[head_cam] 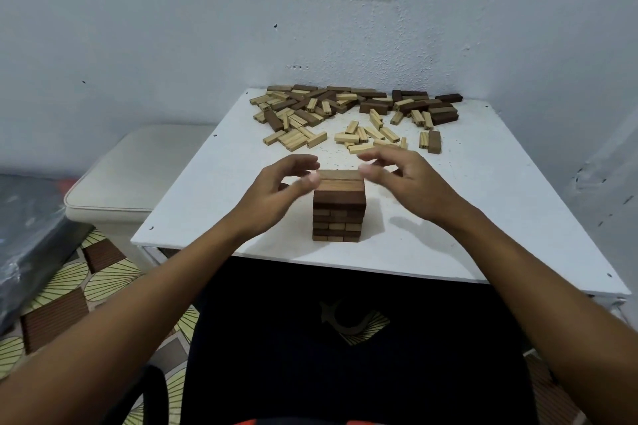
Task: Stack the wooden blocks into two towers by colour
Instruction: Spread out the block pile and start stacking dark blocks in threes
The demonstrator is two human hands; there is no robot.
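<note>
A tower of dark brown blocks (339, 209), several layers high, stands near the front of the white table (483, 217). My left hand (279, 188) hovers at the tower's top left, fingers loosely curved, thumb close to the top layer's corner. At the top right, my right hand (402, 179) is held with fingers spread and relaxed. Neither hand holds a block. A heap of loose dark and light blocks (310, 110) lies along the table's far edge, with more light blocks (373, 136) nearer the middle.
A dark block (434, 141) stands beside a light one at the right of the pile. The wall rises right behind the table. A cream cushioned stool (138, 172) sits at the left, with patterned floor below. My dark-clothed lap fills the bottom.
</note>
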